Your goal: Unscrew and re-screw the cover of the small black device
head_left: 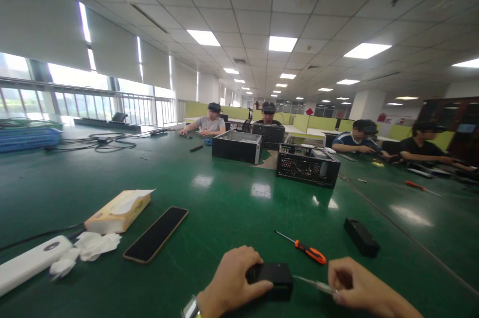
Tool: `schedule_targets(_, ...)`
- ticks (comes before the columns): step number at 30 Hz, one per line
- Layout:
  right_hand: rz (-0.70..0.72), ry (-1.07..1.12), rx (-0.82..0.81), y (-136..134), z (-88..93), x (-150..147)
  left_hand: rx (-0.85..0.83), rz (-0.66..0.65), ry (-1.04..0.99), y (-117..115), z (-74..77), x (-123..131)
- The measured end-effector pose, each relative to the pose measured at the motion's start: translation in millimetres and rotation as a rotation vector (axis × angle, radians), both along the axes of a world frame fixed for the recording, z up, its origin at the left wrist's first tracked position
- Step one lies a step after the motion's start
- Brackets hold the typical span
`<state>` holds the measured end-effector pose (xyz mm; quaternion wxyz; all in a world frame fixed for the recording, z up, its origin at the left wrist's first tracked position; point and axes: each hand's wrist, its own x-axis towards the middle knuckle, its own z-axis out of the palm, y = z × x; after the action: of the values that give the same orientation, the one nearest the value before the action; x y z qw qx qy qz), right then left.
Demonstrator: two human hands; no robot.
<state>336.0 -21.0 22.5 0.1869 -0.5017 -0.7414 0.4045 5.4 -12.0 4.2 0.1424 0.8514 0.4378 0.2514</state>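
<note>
My left hand (235, 280) grips a small black box (272, 280) that rests on the green table (209, 198) at the bottom middle. My right hand (354, 283) pinches a thin screwdriver (312, 284) whose tip points left at the box's right side. An orange-handled screwdriver (307, 250) lies on the table just beyond the box. A second small black box (361, 237) lies further right.
A phone (156, 234), a tissue box (118, 211), crumpled tissues (90, 249) and a white power bank (32, 263) lie at the left. Two open computer cases (307, 165) stand mid-table. Several seated people work at the far side. Cables (101, 141) and a blue tray (28, 137) are far left.
</note>
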Motion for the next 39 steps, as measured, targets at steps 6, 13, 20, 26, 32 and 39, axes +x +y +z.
schedule_targets(6,0.030,0.024,-0.022,-3.8,-8.3,-20.5,0.017,-0.011,0.007,-0.8,1.2,0.5)
schedule_targets(13,0.005,0.059,-0.020,-6.3,-6.0,-23.1,0.010,-0.012,-0.005,-0.2,0.7,-0.2)
schedule_targets(20,-0.001,0.079,0.016,-6.0,-1.9,-22.8,0.017,-0.020,-0.009,1.7,-2.1,-1.2)
schedule_targets(26,0.001,0.031,0.022,-8.9,1.7,-24.8,0.030,-0.013,-0.007,2.3,-4.4,-0.4)
schedule_targets(32,-0.025,-0.098,0.142,-11.0,-1.8,-31.6,0.031,-0.017,-0.001,1.8,-4.0,-0.5)
schedule_targets(39,-0.038,-0.275,0.311,-11.9,-7.6,-48.3,0.040,-0.018,-0.004,0.8,-2.8,-0.5)
